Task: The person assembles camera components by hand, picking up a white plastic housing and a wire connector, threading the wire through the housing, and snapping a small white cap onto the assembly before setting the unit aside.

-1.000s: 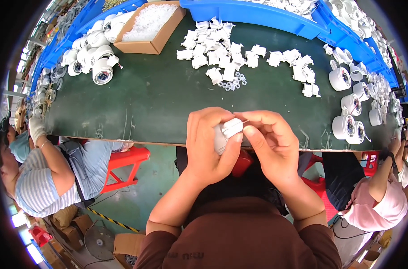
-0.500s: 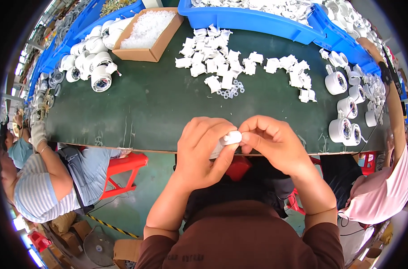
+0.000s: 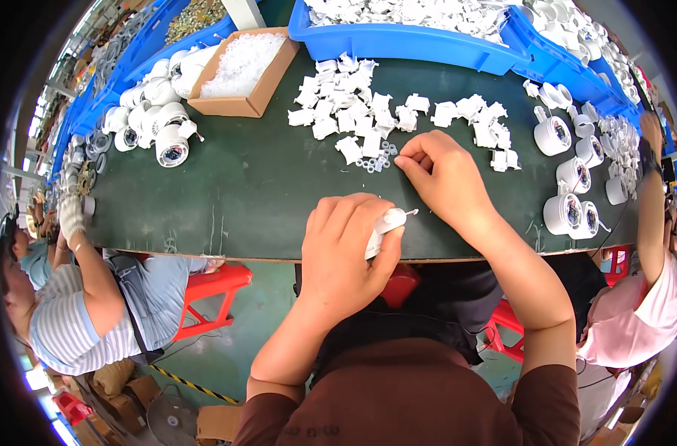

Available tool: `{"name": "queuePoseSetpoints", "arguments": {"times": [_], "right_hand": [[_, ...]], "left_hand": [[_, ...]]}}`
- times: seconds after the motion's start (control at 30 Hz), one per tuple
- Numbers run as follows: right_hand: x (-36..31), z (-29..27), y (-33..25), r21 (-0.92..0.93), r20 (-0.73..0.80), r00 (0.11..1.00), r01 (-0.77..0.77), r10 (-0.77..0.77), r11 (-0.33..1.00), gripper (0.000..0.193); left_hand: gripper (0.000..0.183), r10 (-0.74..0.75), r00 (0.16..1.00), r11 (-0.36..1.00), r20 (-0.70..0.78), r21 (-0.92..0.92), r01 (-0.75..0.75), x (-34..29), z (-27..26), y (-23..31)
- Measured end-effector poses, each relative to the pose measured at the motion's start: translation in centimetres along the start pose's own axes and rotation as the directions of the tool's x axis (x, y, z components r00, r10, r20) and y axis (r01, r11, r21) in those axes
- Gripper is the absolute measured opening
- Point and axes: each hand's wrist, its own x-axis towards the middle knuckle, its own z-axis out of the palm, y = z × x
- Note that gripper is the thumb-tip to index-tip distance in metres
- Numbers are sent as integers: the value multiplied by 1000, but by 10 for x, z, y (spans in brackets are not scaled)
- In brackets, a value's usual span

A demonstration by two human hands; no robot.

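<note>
dark brown short-sleeved shirt (image 3: 420,394), small dark marking (image 3: 313,431), black trousers (image 3: 457,297).

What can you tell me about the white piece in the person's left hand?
The white piece looks like smooth plastic, with a rounded end and a thin, pale strand or prong sticking out toward the right. It is tilted, gripped between the fingers and thumb of the left hand, which hides much of its body. It shows against the green table, close to the near edge. The right hand is not touching it.
</note>
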Motion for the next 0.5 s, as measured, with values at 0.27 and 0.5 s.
{"name": "queuePoseSetpoints", "arguments": {"times": [0.27, 0.5], "right_hand": [[-25, -39, -15, 659, 351, 915, -392, 198, 642, 12], [-44, -28, -29, 737, 353, 935, -303, 38, 604, 17]], "left_hand": [[30, -59, 997, 996, 39, 74, 56, 1, -4, 3], [29, -41, 997, 996, 62, 88, 35, 4, -2, 2]]}}
